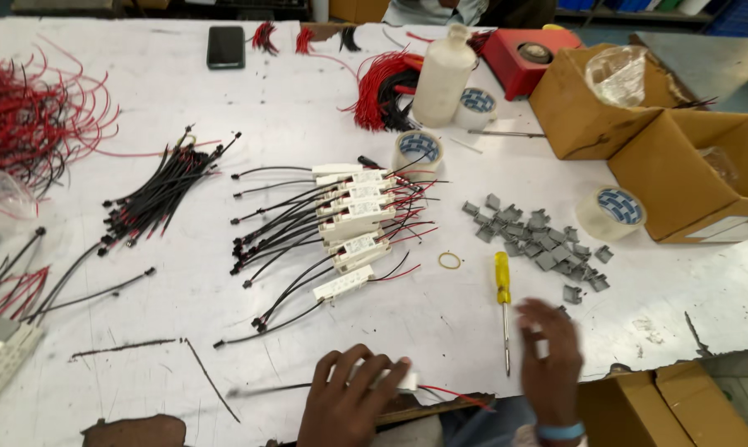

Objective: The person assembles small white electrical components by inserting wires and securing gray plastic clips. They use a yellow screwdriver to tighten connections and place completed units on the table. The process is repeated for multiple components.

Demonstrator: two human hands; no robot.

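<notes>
Gripping white plastic module [382, 377], left hand [345, 397]; right hand [549, 348] open, blurred | near yellow-handled screwdriver [503, 306]

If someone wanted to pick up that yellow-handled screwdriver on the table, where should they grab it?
Probably by the yellow handle of the screwdriver, coming from above. It lies flat, handle pointing away from the person and the thin shaft toward the table edge. The handle is thicker and has bare table on both sides.
</notes>
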